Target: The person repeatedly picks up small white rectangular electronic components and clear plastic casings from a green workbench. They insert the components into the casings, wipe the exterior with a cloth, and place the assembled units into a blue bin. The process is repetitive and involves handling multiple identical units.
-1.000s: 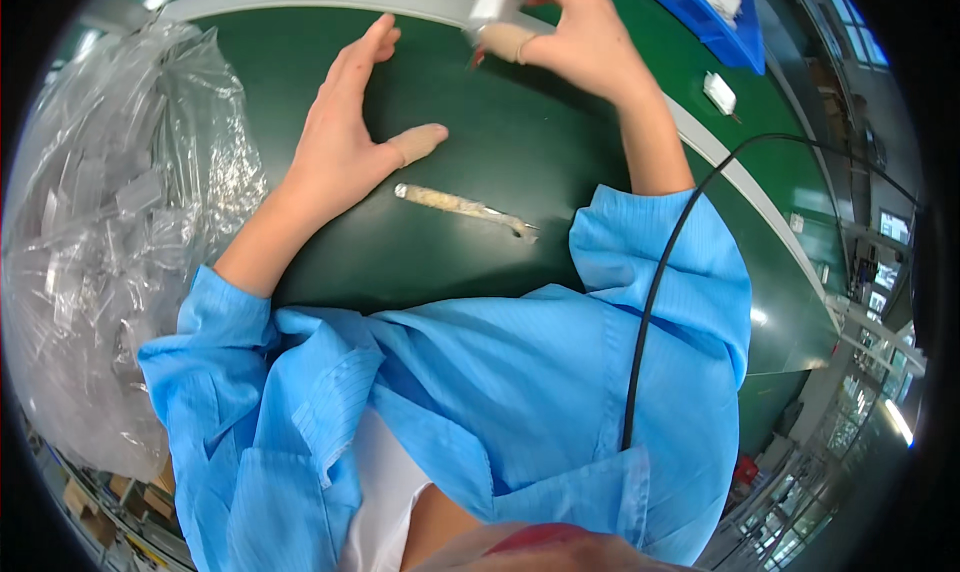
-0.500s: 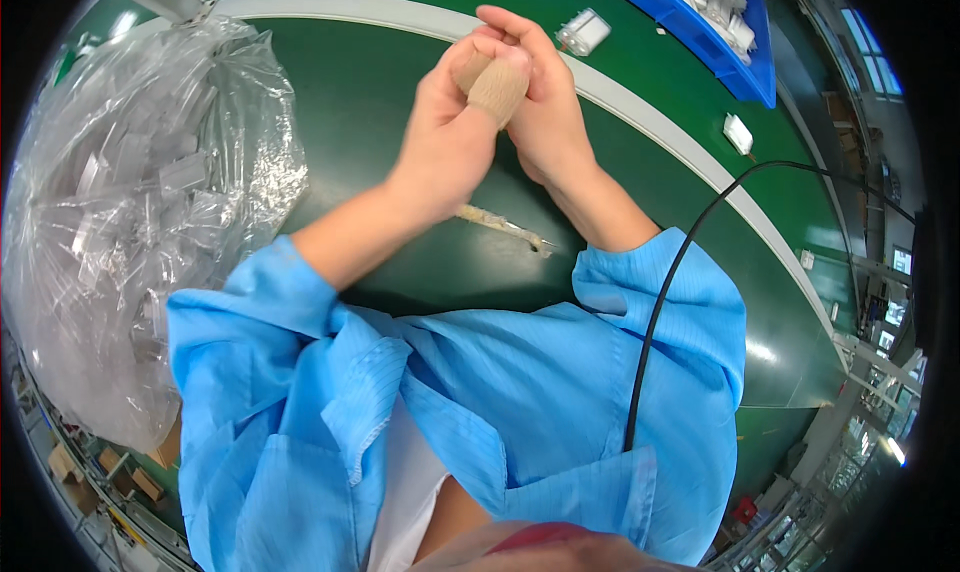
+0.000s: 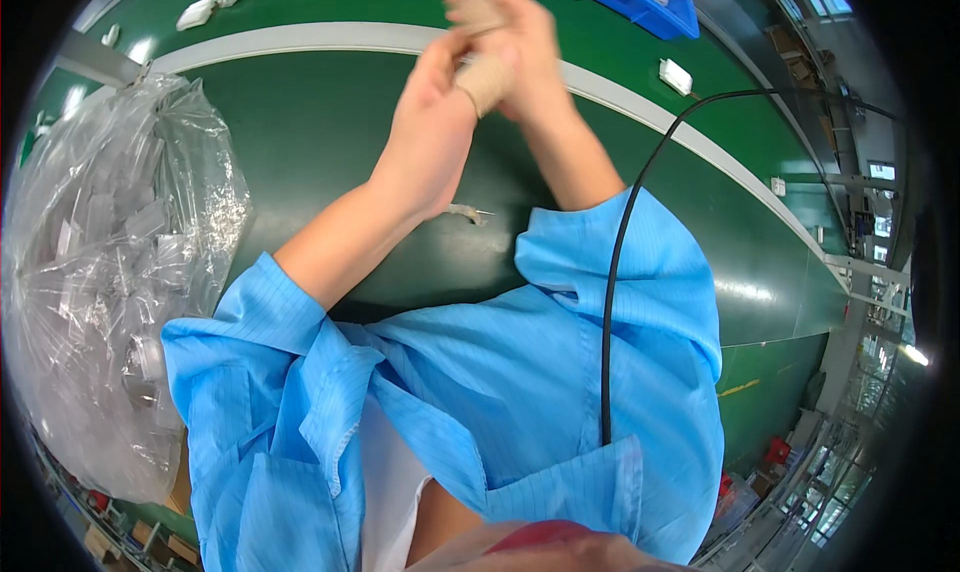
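My left hand is raised over the dark green tabletop, a tan wrap around its thumb. Pressed against it from the right is my right hand, its fingers smeared by motion and another tan wrap on one of them. The left fingers are mostly hidden behind the right palm, and I cannot make out anything held between the hands. Beneath my left wrist lies a slim tool with a tan handle and a thin pointed metal tip, partly covered by the wrist.
A large clear plastic bag full of pale parts stands at the left. Beyond the pale curved rail lie white parts and another white piece. A blue bin is at the far right. A black cable crosses my right sleeve.
The hands have gone from a close clasp to a looser contact, the right one shifting up and left and blurring. The view has turned slightly, so bin and bag sit further left.
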A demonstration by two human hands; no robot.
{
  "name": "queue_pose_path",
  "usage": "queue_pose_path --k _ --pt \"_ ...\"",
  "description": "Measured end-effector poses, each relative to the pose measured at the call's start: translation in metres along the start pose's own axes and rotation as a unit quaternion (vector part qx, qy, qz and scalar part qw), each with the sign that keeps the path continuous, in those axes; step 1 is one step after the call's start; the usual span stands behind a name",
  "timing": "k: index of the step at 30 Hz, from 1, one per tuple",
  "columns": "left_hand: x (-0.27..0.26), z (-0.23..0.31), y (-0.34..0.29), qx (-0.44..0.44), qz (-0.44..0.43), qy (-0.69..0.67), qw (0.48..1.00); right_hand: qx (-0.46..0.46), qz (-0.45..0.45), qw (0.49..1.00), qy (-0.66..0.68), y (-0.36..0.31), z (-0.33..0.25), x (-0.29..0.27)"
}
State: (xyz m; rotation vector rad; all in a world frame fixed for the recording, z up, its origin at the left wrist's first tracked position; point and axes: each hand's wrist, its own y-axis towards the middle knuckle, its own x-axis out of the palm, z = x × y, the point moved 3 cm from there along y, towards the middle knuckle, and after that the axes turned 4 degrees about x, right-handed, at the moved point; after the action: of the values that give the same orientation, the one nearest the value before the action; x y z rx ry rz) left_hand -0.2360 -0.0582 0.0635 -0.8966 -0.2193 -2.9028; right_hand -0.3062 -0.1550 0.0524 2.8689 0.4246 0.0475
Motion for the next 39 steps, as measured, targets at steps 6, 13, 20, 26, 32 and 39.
queue_pose_path --k 6,13,20,26,32,39 --pt "-0.045 0.004 -0.036 -0.201 -0.149 0.149 0.957 0.214 0.161 0.810 -0.521 0.000 -0.007 -0.206" --pt "-0.059 -0.003 -0.036 -0.149 -0.155 0.163 0.963 0.335 0.251 0.783 -0.460 0.018 0.061 -0.364" --pt "-0.114 0.091 -0.042 0.224 -0.123 0.654 0.712 0.344 0.150 0.852 -0.365 0.043 0.051 -0.345" --pt "-0.190 0.163 0.010 0.135 0.038 0.739 0.659 0.336 0.188 0.853 -0.353 0.033 0.038 -0.313" --pt "-0.223 0.139 0.151 -0.011 0.217 0.796 0.565 0.290 0.080 0.847 -0.439 0.052 0.049 -0.277" --pt "-0.255 0.113 0.202 -0.054 0.163 0.853 0.493 0.273 0.022 0.838 -0.472 0.037 0.058 -0.285"
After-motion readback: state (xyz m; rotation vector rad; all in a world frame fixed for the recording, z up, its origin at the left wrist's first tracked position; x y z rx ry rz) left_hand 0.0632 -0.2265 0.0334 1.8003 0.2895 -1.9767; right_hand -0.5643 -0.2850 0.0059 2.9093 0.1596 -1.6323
